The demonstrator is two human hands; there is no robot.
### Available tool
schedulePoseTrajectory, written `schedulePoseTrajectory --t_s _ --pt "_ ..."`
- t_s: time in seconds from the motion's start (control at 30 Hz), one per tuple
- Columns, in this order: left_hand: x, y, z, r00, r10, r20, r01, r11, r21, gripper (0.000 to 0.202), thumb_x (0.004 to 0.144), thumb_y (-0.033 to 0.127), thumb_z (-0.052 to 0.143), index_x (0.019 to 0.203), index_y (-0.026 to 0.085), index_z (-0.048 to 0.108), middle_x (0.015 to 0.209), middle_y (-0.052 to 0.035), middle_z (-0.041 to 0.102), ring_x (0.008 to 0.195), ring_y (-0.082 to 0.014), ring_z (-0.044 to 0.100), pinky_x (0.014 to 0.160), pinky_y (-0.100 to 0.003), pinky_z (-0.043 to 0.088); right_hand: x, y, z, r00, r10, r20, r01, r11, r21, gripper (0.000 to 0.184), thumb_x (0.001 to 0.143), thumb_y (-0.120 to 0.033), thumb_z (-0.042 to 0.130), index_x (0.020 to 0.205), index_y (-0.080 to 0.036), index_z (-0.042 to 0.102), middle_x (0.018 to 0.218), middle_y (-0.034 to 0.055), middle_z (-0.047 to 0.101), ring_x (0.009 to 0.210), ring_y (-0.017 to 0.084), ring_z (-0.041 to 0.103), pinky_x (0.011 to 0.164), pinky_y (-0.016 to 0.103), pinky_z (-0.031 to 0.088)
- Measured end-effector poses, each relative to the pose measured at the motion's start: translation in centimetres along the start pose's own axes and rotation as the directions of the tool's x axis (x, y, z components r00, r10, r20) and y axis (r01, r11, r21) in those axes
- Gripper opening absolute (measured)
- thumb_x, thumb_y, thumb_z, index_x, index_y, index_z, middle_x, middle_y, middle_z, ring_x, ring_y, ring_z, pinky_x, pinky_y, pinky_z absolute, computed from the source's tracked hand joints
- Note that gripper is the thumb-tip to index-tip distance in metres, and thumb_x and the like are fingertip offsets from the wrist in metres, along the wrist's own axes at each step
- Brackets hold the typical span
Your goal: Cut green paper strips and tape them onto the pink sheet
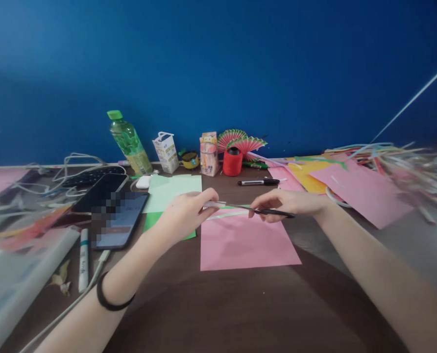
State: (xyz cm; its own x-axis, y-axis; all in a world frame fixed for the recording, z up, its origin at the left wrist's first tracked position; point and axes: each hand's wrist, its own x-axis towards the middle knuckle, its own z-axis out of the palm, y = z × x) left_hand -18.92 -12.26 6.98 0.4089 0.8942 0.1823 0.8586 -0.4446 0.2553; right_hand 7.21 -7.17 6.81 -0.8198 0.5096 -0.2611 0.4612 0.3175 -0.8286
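My left hand [186,212] is closed, pinching one end of a thin pale paper strip [224,214] above a pink sheet [246,242] on the brown desk. My right hand [286,203] is closed on a thin black tool [268,212], a pen or slim stick, whose tip points left and meets the strip between the two hands. A light green sheet [174,191] lies under and behind my left hand, over a darker green sheet [151,220]. A black band circles my left wrist.
A phone [119,220] and a dark tablet lie to the left, with cables, a white marker [83,260] and a keyboard. Along the blue wall stand a green bottle [128,142], cartons, a red thread spool [232,162] and paper fans. A black marker [258,182], coloured sheets and strips fill the right.
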Motion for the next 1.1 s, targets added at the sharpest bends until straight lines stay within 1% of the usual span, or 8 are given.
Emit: schedulePoseTrajectory --t_s 0.13,0.3,0.5,0.63,0.73,0.83,1.0,1.1 --pt "0.0 0.0 0.2 0.999 0.042 -0.020 -0.041 0.999 0.029 0.013 0.082 0.029 0.046 0.092 0.024 0.054 0.079 0.0005 0.064 0.065 -0.0159 0.057 0.057 -0.024 0.037 -0.1 -0.5 0.0 1.000 0.024 -0.018 -0.025 0.995 -0.093 0.038 0.075 -0.045 0.057 0.105 -0.021 0.062 0.086 0.0028 0.057 0.075 0.014 0.049 0.064 0.024 0.038" --pt "-0.1 -0.2 0.4 0.996 0.081 -0.029 -0.080 0.995 0.059 0.014 0.084 0.030 0.044 0.093 0.024 0.053 0.080 0.0000 0.065 0.065 -0.0153 0.057 0.058 -0.024 0.036 -0.2 -1.0 0.0 0.998 0.048 -0.038 -0.054 0.983 -0.177 0.037 0.074 -0.047 0.057 0.103 -0.025 0.064 0.077 0.0010 0.055 0.068 0.013 0.046 0.057 0.024 0.035" --pt "-0.1 0.0 0.4 0.996 0.081 -0.028 -0.078 0.994 0.076 0.015 0.084 0.032 0.045 0.092 0.023 0.054 0.081 -0.0002 0.065 0.065 -0.0153 0.057 0.057 -0.024 0.036 -0.2 -1.2 0.0 0.995 0.074 -0.067 -0.085 0.980 -0.177 0.038 0.072 -0.048 0.059 0.102 -0.026 0.065 0.075 -0.0002 0.056 0.066 0.013 0.045 0.057 0.024 0.033" --pt "-0.1 0.2 0.4 0.997 0.077 -0.020 -0.075 0.994 0.077 0.014 0.084 0.031 0.046 0.092 0.023 0.055 0.081 -0.0006 0.065 0.064 -0.0153 0.057 0.057 -0.024 0.036 -0.2 -1.2 0.0 0.993 0.091 -0.075 -0.104 0.977 -0.187 0.041 0.070 -0.049 0.059 0.102 -0.025 0.066 0.074 0.0004 0.057 0.065 0.013 0.045 0.056 0.024 0.033" --pt "-0.1 0.1 0.5 0.995 0.092 -0.035 -0.089 0.992 0.089 0.014 0.084 0.032 0.046 0.091 0.023 0.055 0.081 -0.0007 0.065 0.064 -0.0152 0.057 0.057 -0.024 0.035 -0.1 -1.1 0.0 0.992 0.096 -0.081 -0.109 0.976 -0.187 0.042 0.069 -0.049 0.060 0.103 -0.024 0.066 0.074 0.0008 0.056 0.066 0.013 0.045 0.056 0.024 0.033" --pt "-0.1 0.1 0.6 0.993 0.104 -0.051 -0.099 0.990 0.103 0.014 0.084 0.032 0.047 0.092 0.023 0.054 0.080 -0.0006 0.065 0.063 -0.0146 0.056 0.056 -0.023 0.035 -0.1 -0.9 0.0 0.992 0.099 -0.084 -0.113 0.976 -0.184 0.043 0.069 -0.048 0.060 0.104 -0.024 0.066 0.077 0.0012 0.058 0.067 0.014 0.046 0.057 0.024 0.034" --pt "-0.1 -0.1 0.8 0.990 0.128 -0.065 -0.116 0.979 0.168 0.013 0.084 0.032 0.048 0.090 0.022 0.054 0.078 -0.0013 0.064 0.062 -0.0148 0.056 0.054 -0.023 0.033 -0.1 -0.7 0.1 0.991 0.099 -0.086 -0.111 0.981 -0.157 0.046 0.069 -0.045 0.061 0.109 -0.022 0.064 0.087 0.0024 0.060 0.072 0.015 0.048 0.062 0.026 0.036" --pt "-0.1 -0.2 0.8 0.989 0.132 -0.074 -0.117 0.977 0.179 0.014 0.084 0.032 0.047 0.090 0.023 0.054 0.078 -0.0009 0.064 0.062 -0.0145 0.056 0.054 -0.023 0.033 -0.1 -0.7 0.1 0.992 0.097 -0.083 -0.108 0.985 -0.137 0.046 0.069 -0.044 0.061 0.108 -0.021 0.065 0.087 0.0027 0.061 0.072 0.015 0.048 0.062 0.026 0.036"
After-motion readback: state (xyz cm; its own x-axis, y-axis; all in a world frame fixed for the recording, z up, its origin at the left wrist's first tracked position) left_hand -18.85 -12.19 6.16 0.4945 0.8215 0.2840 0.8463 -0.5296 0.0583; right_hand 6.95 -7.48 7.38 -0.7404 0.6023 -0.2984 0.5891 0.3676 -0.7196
